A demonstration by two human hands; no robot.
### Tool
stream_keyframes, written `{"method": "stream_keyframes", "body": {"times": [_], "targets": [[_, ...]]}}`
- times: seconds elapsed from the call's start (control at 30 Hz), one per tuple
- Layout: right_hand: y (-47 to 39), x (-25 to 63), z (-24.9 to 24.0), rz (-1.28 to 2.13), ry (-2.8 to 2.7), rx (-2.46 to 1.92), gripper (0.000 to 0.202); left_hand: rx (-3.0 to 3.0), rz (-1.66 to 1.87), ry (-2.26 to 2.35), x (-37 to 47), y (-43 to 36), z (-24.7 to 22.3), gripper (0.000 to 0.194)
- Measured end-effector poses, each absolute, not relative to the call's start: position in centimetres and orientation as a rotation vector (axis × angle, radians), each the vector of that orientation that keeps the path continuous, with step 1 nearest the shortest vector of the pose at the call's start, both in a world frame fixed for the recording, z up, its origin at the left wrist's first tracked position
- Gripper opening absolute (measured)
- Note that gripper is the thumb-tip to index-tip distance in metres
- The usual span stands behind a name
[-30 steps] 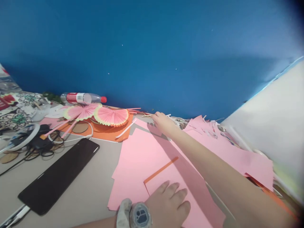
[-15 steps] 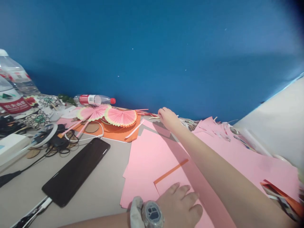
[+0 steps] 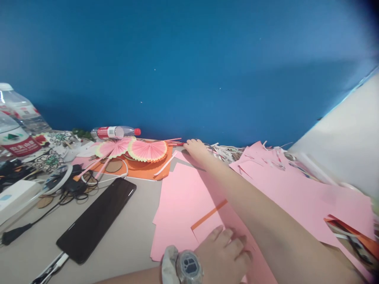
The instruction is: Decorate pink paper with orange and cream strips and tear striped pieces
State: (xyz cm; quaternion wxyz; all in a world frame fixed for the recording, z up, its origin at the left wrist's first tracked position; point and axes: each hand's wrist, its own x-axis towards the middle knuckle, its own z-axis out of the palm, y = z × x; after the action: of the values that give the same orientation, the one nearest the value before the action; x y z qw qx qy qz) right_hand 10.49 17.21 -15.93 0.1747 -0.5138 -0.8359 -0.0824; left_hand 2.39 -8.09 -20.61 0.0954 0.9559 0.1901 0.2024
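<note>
My left hand [image 3: 223, 254], with a watch [image 3: 190, 265] and a pale scrunchie [image 3: 170, 262] at the wrist, lies palm down on pink paper sheets [image 3: 183, 193], fingers spread a little. An orange paper strip [image 3: 209, 215] rests on those sheets just beyond its fingertips. My right hand [image 3: 196, 149] is stretched far forward to the table's back edge by the blue wall, its fingers bent down and close together. What they hold, if anything, is hidden. Left of it are two pleated pink paper fans [image 3: 148, 150] with yellow-green rims on orange paper [image 3: 164, 171].
A black phone [image 3: 97, 219] with a cable lies at left. Behind it are tangled cords [image 3: 75, 187], a white box [image 3: 19, 197], standing water bottles [image 3: 17, 138] and a bottle on its side [image 3: 115, 132]. Large pink paper [image 3: 296, 189] and paper scraps [image 3: 226, 152] spread at right.
My right hand has shifted left along the back edge, toward the fans. My left hand stays on the pink sheets with its fingers slightly more bent. The view has tilted slightly.
</note>
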Motion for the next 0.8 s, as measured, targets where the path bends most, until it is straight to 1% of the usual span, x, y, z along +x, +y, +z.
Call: {"method": "stream_keyframes", "body": {"times": [0.13, 0.3, 0.4, 0.5, 0.57, 0.6, 0.63, 0.67, 0.7, 0.73, 0.8], "targets": [[18.7, 11.5, -14.1, -0.042, -2.007, -1.443, 0.028, 2.846, 0.597, 0.534, 2.3, -8.0, -20.4, 0.046], [20.1, 14.4, -9.2, 0.223, -1.493, -1.334, 0.021, 2.843, 0.519, 0.53, 2.1, -7.9, -19.8, 0.048], [18.4, 15.7, -5.7, 0.313, -1.313, -1.221, 0.022, 2.83, 0.559, 0.545, 2.1, -7.9, -20.2, 0.047], [13.7, 16.2, -3.8, 0.281, -1.205, -1.064, 0.017, 2.783, 0.609, 0.515, 2.2, -7.8, -20.5, 0.048], [9.0, 16.3, -4.2, 0.186, -1.246, -0.98, 0.009, 2.604, 0.71, 0.491, 2.2, -7.8, -19.9, 0.045], [6.5, 16.4, -5.0, 0.019, -1.454, -0.934, 0.005, 2.462, 0.774, 0.502, 2.2, -7.9, -19.4, 0.04], [4.0, 16.5, -6.2, -0.142, -1.69, -0.913, 0.008, 2.247, 0.892, 0.552, 2.2, -7.9, -18.7, 0.034], [1.6, 16.6, -7.5, -0.268, -1.927, -0.875, 0.015, 1.997, 0.961, 0.654, 2.1, -8.0, -18.0, 0.029], [-0.6, 16.8, -8.9, -0.356, -2.089, -0.798, 0.021, 1.898, 0.995, 0.742, 2.0, -8.1, -17.3, 0.033], [-2.4, 17.0, -10.4, -0.394, -2.214, -0.748, 0.022, 1.846, 1.009, 0.801, 1.9, -8.1, -16.7, 0.039], [-4.9, 17.2, -12.7, -0.395, -2.331, -0.739, 0.019, 1.718, 1.032, 0.868, 1.7, -8.1, -15.7, 0.04]]}}
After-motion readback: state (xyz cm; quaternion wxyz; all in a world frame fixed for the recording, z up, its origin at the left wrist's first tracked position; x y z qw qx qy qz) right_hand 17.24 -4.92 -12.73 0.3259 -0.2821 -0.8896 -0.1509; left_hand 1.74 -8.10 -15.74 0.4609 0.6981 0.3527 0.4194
